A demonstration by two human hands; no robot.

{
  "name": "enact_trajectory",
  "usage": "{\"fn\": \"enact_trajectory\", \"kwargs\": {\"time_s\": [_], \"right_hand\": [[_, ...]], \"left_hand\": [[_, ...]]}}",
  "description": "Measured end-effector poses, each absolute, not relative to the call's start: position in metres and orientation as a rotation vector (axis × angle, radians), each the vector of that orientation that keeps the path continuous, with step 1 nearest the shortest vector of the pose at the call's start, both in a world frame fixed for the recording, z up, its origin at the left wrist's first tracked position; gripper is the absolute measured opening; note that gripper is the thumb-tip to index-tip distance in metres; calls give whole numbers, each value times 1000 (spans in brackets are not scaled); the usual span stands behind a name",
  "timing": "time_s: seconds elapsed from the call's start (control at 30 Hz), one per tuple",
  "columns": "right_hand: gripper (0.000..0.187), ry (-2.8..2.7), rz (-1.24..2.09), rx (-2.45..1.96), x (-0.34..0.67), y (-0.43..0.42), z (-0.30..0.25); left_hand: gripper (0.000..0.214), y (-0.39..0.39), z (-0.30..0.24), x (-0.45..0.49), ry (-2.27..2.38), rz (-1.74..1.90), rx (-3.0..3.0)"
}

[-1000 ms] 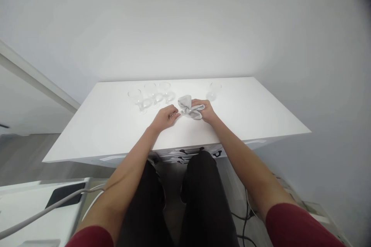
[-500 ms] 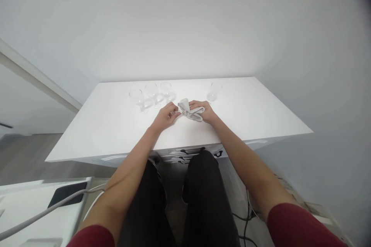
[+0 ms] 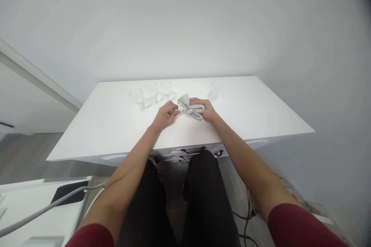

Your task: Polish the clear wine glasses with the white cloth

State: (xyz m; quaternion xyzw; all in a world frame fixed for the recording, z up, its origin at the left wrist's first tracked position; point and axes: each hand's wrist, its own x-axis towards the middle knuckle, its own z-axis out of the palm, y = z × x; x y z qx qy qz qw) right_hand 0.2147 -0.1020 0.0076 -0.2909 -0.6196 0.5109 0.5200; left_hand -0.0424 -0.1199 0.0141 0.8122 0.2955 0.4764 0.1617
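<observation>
My left hand (image 3: pixel 165 115) is closed, thumb and fingers pinching the foot end of a clear stemmed glass (image 3: pixel 179 110) that lies sideways above the white top. My right hand (image 3: pixel 205 109) is closed around a light grey cloth (image 3: pixel 183 102), which is bunched about the bowl of that glass. Most of the bowl is hidden by the cloth and fingers. Left of my hands stand three clear stemmed glasses: one at the left (image 3: pixel 136 94), one in the middle (image 3: pixel 151 88) and one at the right (image 3: pixel 166 87). Another stemmed glass (image 3: pixel 213 94) stands just beyond my right hand.
The white cabinet top (image 3: pixel 261 115) meets a plain wall at the back. Drawers with black handles (image 3: pixel 193 151) are below its front edge, close to my knees. At lower left a grey cable (image 3: pixel 49 205) crosses a white surface (image 3: pixel 17 216). Black cables (image 3: pixel 247 216) lie on the floor at right.
The grey cloth has shifted slightly in my right hand, its folds now closer together around the bowl. My left hand stays at the foot end, and the standing glasses have not moved.
</observation>
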Motion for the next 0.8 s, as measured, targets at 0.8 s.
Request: {"fn": "enact_trajectory", "kwargs": {"time_s": [0.8], "right_hand": [[38,-1482,1275,-676,216,-101,7]], "left_hand": [[24,-121,18,-41,877,1331,2324]]}}
